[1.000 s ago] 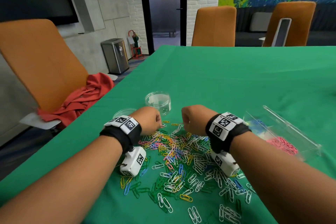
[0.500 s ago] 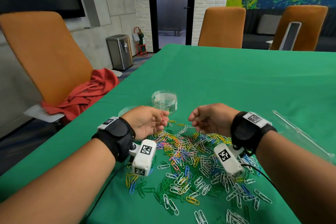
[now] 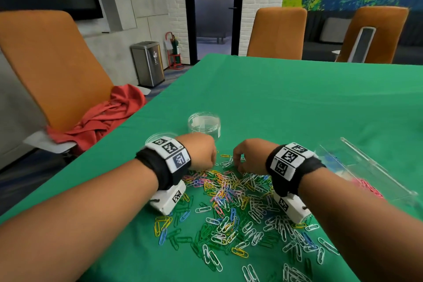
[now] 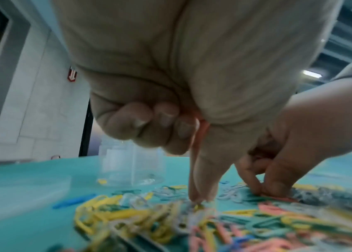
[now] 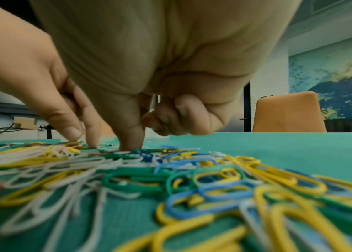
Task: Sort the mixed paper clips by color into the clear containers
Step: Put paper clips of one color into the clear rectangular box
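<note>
From the head view, both hands are down at the far edge of the heap of mixed paper clips (image 3: pixel 231 199), which lies on the green table (image 3: pixel 297 103) toward its near edge. The left hand (image 3: pixel 199 151) has its fingers curled under, the right hand (image 3: pixel 251 155) is bent with fingertips on the clips. A round clear jar (image 3: pixel 204 124) stands just beyond the hands, a flat clear lid (image 3: pixel 152 137) shows behind the left wrist, and a clear rectangular box (image 3: pixel 366 174) with pink clips inside lies toward the right edge. From the left wrist, three fingers (image 4: pixel 140 119) are tucked into the palm over a pink clip (image 4: pixel 203 126), while forefinger and thumb pinch down into the heap. From the right wrist, the right hand's thumb (image 5: pixel 127 129) and a forefinger press together on the clips, the other fingers curled; whether a clip is caught between them I cannot tell.
</note>
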Available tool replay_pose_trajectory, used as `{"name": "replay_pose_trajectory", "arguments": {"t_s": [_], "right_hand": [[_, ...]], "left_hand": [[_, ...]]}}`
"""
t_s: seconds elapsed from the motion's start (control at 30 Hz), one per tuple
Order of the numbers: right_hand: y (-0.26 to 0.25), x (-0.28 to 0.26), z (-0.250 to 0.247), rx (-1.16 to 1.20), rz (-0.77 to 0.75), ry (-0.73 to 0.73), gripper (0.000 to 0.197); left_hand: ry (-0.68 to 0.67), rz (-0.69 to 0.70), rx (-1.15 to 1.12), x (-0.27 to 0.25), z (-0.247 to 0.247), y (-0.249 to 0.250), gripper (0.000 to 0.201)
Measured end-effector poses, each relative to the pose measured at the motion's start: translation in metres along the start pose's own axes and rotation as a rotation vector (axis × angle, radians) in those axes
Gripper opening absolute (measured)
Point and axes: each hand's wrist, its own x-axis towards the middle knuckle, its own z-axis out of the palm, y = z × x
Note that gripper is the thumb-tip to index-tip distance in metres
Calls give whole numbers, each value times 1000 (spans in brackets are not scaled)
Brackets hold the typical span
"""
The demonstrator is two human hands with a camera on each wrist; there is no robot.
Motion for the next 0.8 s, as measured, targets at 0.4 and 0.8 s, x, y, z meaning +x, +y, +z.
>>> {"name": "replay_pose_trajectory", "arguments": {"t_s": [0.4,0.8], "right_hand": [[-2,0,1,-35,12,-38,17],[-3,-9,-7,146,-18,64,11]], "left_hand": [[24,-52,-67,18,12,14,24],[3,-134,-258,16,5,5,20]]}}
